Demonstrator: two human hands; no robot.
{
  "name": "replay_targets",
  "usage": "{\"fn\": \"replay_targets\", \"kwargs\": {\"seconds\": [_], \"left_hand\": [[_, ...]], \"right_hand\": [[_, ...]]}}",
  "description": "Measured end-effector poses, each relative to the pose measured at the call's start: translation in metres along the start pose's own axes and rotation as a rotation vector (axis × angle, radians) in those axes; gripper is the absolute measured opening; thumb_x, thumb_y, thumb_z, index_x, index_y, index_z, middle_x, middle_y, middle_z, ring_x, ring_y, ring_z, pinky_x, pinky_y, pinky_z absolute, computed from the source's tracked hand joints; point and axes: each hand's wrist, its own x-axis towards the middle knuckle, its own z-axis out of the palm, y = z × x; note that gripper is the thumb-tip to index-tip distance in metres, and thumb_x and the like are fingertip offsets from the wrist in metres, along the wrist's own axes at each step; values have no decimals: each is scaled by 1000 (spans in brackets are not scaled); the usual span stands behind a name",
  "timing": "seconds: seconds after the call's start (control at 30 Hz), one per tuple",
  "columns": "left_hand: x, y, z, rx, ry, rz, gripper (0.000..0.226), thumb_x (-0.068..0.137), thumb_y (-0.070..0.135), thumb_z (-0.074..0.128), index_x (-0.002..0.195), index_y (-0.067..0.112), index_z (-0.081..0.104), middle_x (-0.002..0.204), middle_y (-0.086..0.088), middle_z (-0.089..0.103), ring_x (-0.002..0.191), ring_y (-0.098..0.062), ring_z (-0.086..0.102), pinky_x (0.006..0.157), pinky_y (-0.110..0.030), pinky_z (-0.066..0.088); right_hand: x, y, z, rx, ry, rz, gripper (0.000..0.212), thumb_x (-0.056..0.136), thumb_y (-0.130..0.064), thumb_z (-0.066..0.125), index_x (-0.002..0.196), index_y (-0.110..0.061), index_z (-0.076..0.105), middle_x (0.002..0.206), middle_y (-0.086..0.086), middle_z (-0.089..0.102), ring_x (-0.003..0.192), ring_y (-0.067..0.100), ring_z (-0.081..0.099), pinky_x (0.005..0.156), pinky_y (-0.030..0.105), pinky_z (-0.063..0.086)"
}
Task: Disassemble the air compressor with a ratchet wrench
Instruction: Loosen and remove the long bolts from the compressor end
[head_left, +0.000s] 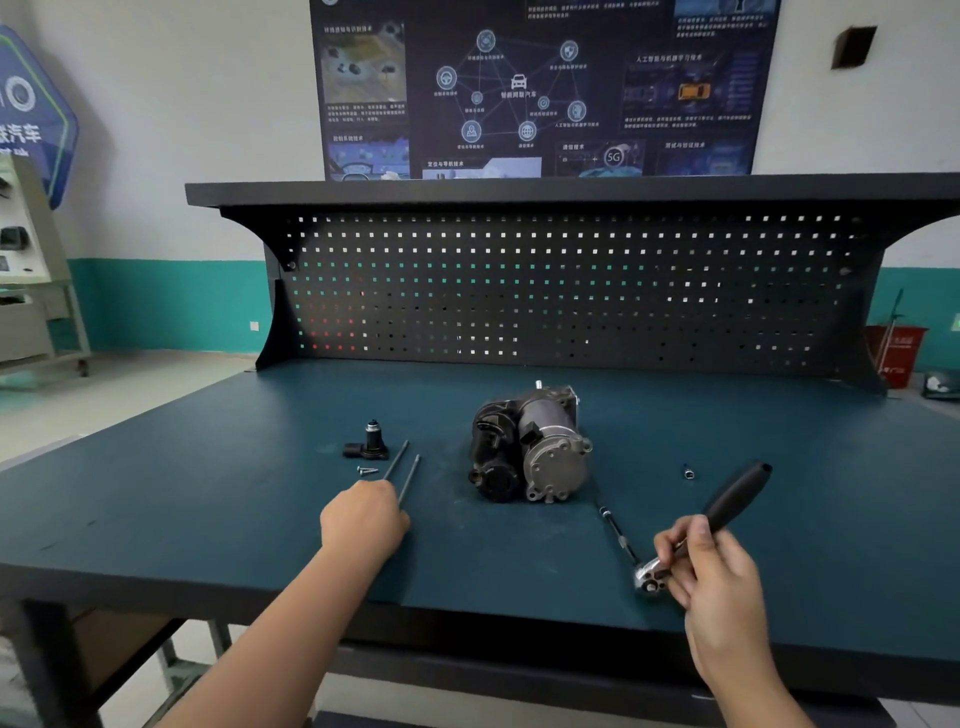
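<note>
R hand (711, 561) pinches ratchet wrench (691, 530) at its head; L hand (363, 517) closed on long bolts (402, 475). Air compressor (530, 447) ahead btwn hands: prob heavy, rigid metal; grab the body.

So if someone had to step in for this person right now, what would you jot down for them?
Left hand: closed over the near ends of two long bolts lying on the bench.
Right hand: holding the ratchet wrench near its head, with an extension bar pointing toward the air compressor.
Compressor sits mid-bench, nothing touching it.
Done, by the look of it: the long bolts, small screws and a black fitting are out, laid to the left. A small socket lies to the right.
Left: the main body still looks assembled; keep unbolting.
</note>
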Motion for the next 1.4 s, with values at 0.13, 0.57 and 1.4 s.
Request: {"fn": "replay_targets", "kwargs": {"seconds": [0.13,0.57,1.4], "left_hand": [[25,5,6,37,9,-28,10,87,19,48,79,14,44,72,3,43,73,-20,48,52,-23,32],[46,19,11,-45,131,53,11,86,22,50,87,12,46,83,-4,56,78,-26,55,59,-28,36],[72,76,41,-1429,-169,242,36,77,18,74,105,34,61,94,17,70,87,1,67,69,-17,53]], "right_hand": [[-1,-1,1,27,-1,-2,29,100,-15,33,77,-4,46,56,5,52,39,-2,38,38,9,31],[17,5,-2,-166,-57,32,32,98,-19,39,72,-8,54,61,14,61,41,11,41,46,18,41],[118,-15,0,-1623,-636,98,15,83,-32,68,94,-25,61,96,-11,52,94,9,48,79,22,40]]}}
